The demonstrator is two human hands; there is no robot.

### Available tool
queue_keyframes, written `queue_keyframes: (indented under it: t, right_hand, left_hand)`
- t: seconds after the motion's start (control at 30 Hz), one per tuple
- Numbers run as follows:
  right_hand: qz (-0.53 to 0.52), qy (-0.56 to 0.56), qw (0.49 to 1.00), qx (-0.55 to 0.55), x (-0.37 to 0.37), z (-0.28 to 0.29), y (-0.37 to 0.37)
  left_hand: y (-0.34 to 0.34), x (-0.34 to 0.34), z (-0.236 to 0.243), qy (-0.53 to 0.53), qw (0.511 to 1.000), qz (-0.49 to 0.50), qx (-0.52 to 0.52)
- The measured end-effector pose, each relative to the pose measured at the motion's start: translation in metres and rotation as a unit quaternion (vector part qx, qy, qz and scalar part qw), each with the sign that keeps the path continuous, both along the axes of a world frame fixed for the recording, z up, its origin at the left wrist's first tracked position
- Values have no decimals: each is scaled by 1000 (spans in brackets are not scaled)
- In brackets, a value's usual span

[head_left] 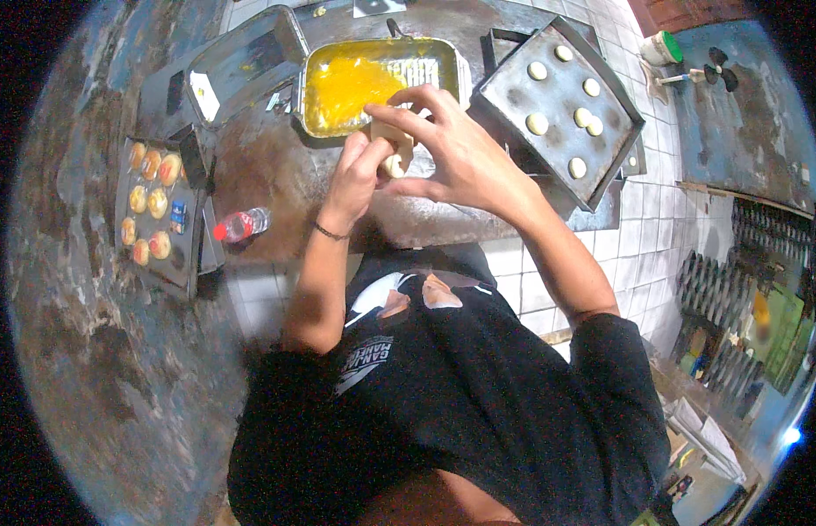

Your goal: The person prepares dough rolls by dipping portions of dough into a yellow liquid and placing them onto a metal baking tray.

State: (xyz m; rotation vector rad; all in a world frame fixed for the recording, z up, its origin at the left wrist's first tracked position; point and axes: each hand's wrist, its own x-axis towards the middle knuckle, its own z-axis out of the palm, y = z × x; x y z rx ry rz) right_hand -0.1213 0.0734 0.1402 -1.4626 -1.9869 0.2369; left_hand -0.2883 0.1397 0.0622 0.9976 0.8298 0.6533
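Observation:
My left hand (355,180) is closed on a piece of pale dough (392,165), with a beige, flattish part (392,131) partly hidden by fingers. My right hand (438,149) arches over it with fingers apart and curved, index finger reaching across toward the left hand. Just beyond both hands is a rectangular metal pan (346,79) of yellow liquid, with a white ridged area at its right. To the right, a dark square tray (566,88) bears several pale dough rounds (538,124).
A tray (180,263) of golden buns (158,202) and a blue packet (178,216) lies left; a red-capped bottle (241,226) is beside it. An empty-looking metal tray (224,53) sits back left on the worktable (276,175). A white tub (660,48) stands back right.

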Motion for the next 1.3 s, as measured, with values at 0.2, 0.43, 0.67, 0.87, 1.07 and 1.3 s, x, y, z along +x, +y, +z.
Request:
queue_keyframes:
  t: [0.2, 0.43, 0.67, 0.87, 1.07, 1.3]
  right_hand:
    - [-32, 185, 976, -113, 13, 5, 6]
    - [-96, 324, 929, -151, 10, 12, -2]
    - [-51, 119, 991, -47, 23, 2, -6]
    - [-145, 640, 729, -193, 31, -26, -21]
    - [-39, 838, 534, -106, 27, -33, -43]
    - [-165, 640, 746, 79, 93, -42, -79]
  left_hand:
    - [13, -16, 16, -123, 978, -117, -120]
    - [5, 0, 21, -90, 995, -39, 16]
    - [6, 18, 32, -90, 990, -70, -82]
    - [-2, 51, 62, -63, 989, 18, 136]
    - [-17, 116, 90, -160, 974, -49, 155]
    - [-71, 196, 92, -199, 964, -87, 153]
